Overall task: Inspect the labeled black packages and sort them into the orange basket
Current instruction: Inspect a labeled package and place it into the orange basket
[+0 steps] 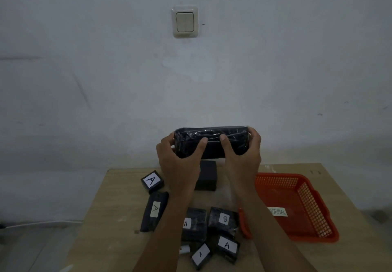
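1. The orange mesh plastic basket (307, 203) at the worktop's (118, 225) right edge holds only a white "NORMAL" label (277, 211).
2. My left hand (180, 165) and right hand (244, 157) grip the long black plastic-wrapped package (212, 138) by its ends, above the worktop's far edge.

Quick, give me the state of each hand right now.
Left hand: grips the left end of the long black plastic-wrapped package, raised above the table.
Right hand: grips the right end of that same package.

Glossy crinkled plastic wraps the package (212, 142) — matt wooden table (118, 203).
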